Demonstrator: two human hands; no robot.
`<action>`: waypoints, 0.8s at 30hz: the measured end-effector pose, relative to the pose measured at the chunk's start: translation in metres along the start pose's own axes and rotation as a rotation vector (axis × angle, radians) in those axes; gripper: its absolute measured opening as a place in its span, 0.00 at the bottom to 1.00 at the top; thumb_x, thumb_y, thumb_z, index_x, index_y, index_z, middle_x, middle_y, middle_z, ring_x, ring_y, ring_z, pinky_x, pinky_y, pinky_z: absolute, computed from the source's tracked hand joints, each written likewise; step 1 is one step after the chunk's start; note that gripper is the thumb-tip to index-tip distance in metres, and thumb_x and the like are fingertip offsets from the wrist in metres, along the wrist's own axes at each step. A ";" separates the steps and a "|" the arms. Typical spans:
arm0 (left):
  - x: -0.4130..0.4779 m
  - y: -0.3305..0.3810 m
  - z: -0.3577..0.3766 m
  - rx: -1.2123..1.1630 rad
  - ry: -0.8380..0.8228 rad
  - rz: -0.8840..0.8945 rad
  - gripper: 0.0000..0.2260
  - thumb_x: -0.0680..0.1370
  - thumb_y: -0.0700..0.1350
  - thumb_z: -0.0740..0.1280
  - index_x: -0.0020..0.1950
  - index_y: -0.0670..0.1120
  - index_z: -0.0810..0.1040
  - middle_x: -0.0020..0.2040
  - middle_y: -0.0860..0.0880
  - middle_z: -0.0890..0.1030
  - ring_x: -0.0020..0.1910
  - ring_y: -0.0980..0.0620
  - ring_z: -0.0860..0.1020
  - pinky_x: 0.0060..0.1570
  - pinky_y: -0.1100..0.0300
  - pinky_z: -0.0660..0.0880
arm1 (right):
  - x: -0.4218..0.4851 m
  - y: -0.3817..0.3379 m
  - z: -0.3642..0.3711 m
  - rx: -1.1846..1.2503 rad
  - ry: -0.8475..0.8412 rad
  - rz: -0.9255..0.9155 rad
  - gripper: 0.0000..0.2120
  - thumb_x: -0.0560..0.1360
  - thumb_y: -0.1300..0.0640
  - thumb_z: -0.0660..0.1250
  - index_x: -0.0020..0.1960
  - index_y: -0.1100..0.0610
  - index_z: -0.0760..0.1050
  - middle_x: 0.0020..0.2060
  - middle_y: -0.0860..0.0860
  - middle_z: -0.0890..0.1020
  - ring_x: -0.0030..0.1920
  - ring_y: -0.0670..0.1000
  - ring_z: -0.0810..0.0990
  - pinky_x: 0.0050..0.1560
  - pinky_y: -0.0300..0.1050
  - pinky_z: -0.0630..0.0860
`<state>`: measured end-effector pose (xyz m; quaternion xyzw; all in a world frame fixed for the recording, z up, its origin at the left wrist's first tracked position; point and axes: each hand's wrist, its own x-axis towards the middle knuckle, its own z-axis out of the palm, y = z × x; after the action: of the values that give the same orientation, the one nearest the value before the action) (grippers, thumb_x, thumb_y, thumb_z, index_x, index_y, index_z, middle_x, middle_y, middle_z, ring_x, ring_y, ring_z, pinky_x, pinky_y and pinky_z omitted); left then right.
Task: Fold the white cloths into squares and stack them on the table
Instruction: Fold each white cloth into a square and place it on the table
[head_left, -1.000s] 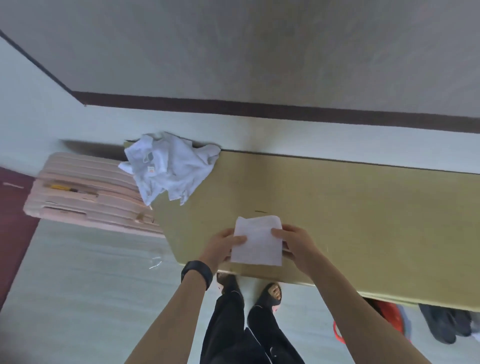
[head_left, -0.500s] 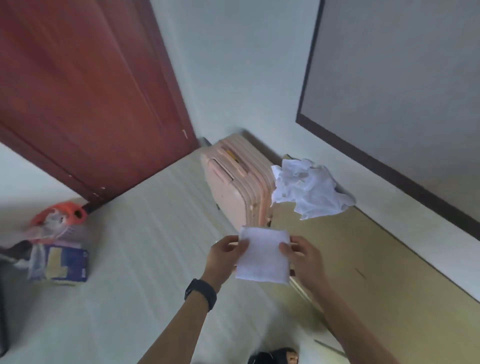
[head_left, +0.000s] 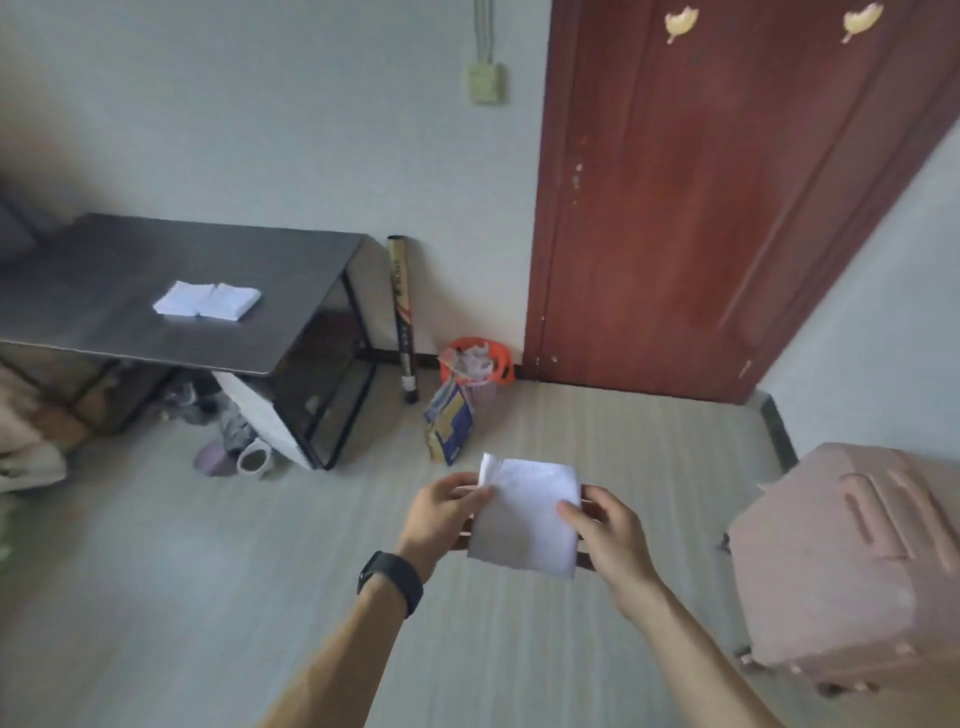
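Observation:
A folded white cloth (head_left: 524, 517), roughly square, hangs in the air over the floor in front of me. My left hand (head_left: 441, 512) pinches its left edge and my right hand (head_left: 605, 530) pinches its right edge. Far to the left stands a dark table (head_left: 119, 270) with two folded white cloths (head_left: 208, 300) lying side by side on its top. The pile of unfolded cloths is out of view.
A pink suitcase (head_left: 852, 566) stands close at my right. A red-brown door (head_left: 727, 197) fills the far right wall. An orange bin (head_left: 475, 364), a blue-yellow bag (head_left: 449, 426) and a dark tube (head_left: 402, 317) sit by the wall. Shoes and clutter (head_left: 234, 447) lie under the table.
My view has swung left, away from the yellow table and the cloth pile, to the dark table and the door. Both hands keep holding the folded cloth in front of me.

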<state>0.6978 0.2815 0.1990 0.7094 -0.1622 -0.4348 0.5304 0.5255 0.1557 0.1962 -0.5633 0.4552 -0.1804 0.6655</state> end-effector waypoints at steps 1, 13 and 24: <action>0.000 0.002 -0.033 -0.025 0.055 0.004 0.10 0.76 0.49 0.73 0.53 0.44 0.83 0.48 0.42 0.85 0.39 0.45 0.83 0.38 0.53 0.80 | 0.008 -0.008 0.034 -0.013 -0.047 -0.005 0.05 0.75 0.60 0.72 0.51 0.57 0.80 0.43 0.53 0.83 0.39 0.50 0.81 0.42 0.56 0.83; 0.039 0.005 -0.288 -0.169 0.549 0.027 0.09 0.73 0.57 0.71 0.48 0.57 0.87 0.42 0.49 0.85 0.39 0.51 0.79 0.44 0.47 0.80 | 0.102 -0.072 0.319 -0.123 -0.437 -0.056 0.05 0.76 0.58 0.72 0.52 0.55 0.80 0.46 0.53 0.84 0.45 0.52 0.85 0.40 0.52 0.84; 0.178 0.063 -0.459 -0.397 0.604 -0.090 0.09 0.75 0.48 0.74 0.53 0.46 0.86 0.48 0.43 0.86 0.45 0.42 0.85 0.40 0.55 0.80 | 0.277 -0.123 0.513 -0.150 -0.578 0.006 0.05 0.76 0.55 0.72 0.51 0.55 0.80 0.45 0.53 0.82 0.44 0.50 0.83 0.39 0.47 0.83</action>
<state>1.1757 0.4152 0.2029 0.6954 0.1206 -0.2518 0.6622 1.1182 0.2106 0.1721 -0.6377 0.2606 0.0235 0.7245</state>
